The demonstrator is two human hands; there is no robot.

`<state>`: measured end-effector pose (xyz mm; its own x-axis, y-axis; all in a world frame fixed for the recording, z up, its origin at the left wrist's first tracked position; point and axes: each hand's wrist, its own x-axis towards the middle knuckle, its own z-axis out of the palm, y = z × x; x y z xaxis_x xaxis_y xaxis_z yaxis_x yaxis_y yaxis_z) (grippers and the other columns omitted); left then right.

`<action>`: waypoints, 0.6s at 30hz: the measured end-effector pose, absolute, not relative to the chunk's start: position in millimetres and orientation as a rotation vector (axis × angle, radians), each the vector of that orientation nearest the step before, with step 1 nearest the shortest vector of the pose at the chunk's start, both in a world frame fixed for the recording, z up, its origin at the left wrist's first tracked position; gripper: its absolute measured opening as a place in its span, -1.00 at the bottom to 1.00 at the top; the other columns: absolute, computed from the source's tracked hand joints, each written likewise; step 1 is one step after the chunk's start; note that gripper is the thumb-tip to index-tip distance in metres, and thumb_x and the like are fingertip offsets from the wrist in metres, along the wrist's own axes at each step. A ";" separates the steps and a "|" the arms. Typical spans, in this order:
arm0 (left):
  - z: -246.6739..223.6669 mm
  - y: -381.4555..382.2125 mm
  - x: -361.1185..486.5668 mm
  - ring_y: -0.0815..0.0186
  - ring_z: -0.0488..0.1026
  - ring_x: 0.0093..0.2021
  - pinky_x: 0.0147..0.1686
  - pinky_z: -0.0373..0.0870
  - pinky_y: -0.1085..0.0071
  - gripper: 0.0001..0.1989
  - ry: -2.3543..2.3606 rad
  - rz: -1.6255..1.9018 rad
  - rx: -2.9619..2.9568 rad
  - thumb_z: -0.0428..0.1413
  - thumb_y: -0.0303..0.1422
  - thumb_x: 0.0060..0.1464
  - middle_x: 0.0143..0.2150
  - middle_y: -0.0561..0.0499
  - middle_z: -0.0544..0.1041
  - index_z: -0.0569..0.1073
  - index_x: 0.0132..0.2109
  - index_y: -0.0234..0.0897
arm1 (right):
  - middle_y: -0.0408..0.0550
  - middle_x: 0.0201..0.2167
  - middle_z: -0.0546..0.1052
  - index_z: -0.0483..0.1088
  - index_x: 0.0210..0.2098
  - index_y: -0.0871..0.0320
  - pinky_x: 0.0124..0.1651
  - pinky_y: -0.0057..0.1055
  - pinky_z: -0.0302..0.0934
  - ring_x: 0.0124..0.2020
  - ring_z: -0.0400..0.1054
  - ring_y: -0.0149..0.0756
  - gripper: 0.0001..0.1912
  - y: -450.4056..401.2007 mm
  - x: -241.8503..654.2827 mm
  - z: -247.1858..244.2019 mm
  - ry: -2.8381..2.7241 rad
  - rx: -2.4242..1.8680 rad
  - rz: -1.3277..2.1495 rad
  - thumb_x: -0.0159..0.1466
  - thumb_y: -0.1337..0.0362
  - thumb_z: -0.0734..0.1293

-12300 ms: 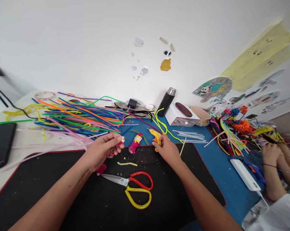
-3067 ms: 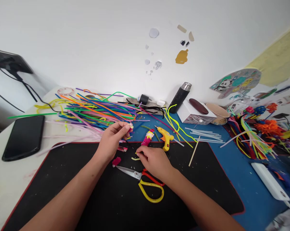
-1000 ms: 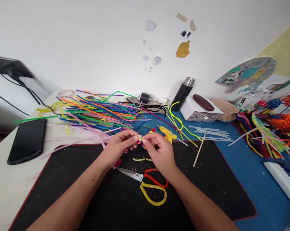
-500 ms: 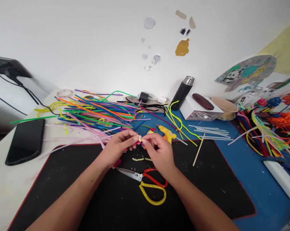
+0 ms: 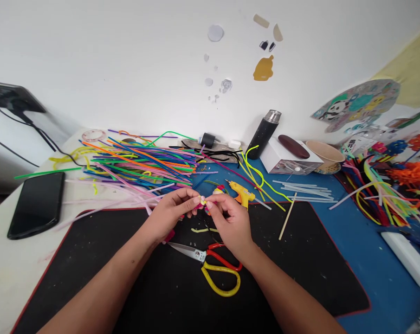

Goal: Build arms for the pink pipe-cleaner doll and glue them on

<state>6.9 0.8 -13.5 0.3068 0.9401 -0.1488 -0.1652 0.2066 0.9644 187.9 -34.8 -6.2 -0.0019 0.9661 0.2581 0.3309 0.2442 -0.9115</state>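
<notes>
White wall behind, left hand and right hand pinch a tiny pink-and-yellow craft piece, likely light, soft, best held at its edges.

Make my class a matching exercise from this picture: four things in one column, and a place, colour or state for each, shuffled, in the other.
Column 1
1. scissors
2. phone
3. flask
4. small pink-and-yellow piece

Column 2
A. black with a silver top
B. held between the fingertips of the left hand and right hand
C. on the whitish table, left of the black mat
D. handles coloured red and yellow

Right pairs: 1-D, 2-C, 3-A, 4-B
</notes>
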 end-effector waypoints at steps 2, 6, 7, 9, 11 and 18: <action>-14.3 0.7 6.8 0.35 0.37 -0.43 -0.38 0.34 0.44 -0.66 0.930 0.952 1.061 0.39 -0.05 0.03 -0.41 0.04 0.51 0.61 -0.28 -0.24 | -0.28 -0.62 0.30 0.55 -0.21 0.10 -0.47 -0.41 0.11 -0.60 0.14 -0.40 -0.85 -34.8 187.6 -6.8 -1.524 -1.257 0.807 0.41 0.19 0.36; -13.1 -0.1 6.5 0.33 0.38 -0.43 -0.40 0.35 0.43 -0.66 0.935 0.949 1.078 0.38 -0.04 0.04 -0.41 0.03 0.52 0.61 -0.29 -0.23 | -0.31 -0.63 0.25 0.53 -0.23 0.10 -0.48 -0.42 0.09 -0.60 0.11 -0.40 -0.88 -34.5 186.4 -8.2 -1.516 -1.252 0.807 0.40 0.21 0.36; -12.5 -0.3 6.5 0.33 0.37 -0.43 -0.40 0.35 0.43 -0.65 0.936 0.947 1.085 0.38 -0.03 0.04 -0.41 0.03 0.52 0.61 -0.29 -0.23 | -0.31 -0.63 0.24 0.52 -0.23 0.09 -0.48 -0.42 0.10 -0.60 0.11 -0.40 -0.88 -34.4 186.1 -8.7 -1.512 -1.249 0.808 0.40 0.21 0.36; -11.8 -0.5 6.5 0.33 0.38 -0.43 -0.40 0.36 0.43 -0.65 0.935 0.937 1.096 0.38 -0.02 0.05 -0.41 0.02 0.52 0.61 -0.29 -0.23 | -0.32 -0.63 0.24 0.50 -0.23 0.09 -0.48 -0.42 0.11 -0.60 0.11 -0.40 -0.88 -34.2 185.6 -9.8 -1.503 -1.241 0.816 0.40 0.20 0.37; -12.0 -0.6 6.6 0.33 0.38 -0.43 -0.40 0.36 0.43 -0.64 0.934 0.935 1.096 0.38 -0.02 0.04 -0.41 0.02 0.52 0.61 -0.29 -0.24 | -0.31 -0.62 0.24 0.49 -0.23 0.08 -0.47 -0.42 0.11 -0.60 0.11 -0.40 -0.88 -34.0 185.3 -10.5 -1.487 -1.236 0.830 0.39 0.19 0.37; -16.4 -0.1 6.3 0.35 0.39 -0.43 -0.37 0.35 0.42 -0.68 0.907 0.955 1.040 0.39 -0.06 0.05 -0.41 0.04 0.53 0.61 -0.28 -0.23 | -0.28 -0.58 0.31 0.46 -0.25 0.09 -0.47 -0.43 0.11 -0.58 0.15 -0.40 -0.87 -35.4 185.8 -11.6 -1.417 -1.218 0.860 0.39 0.18 0.38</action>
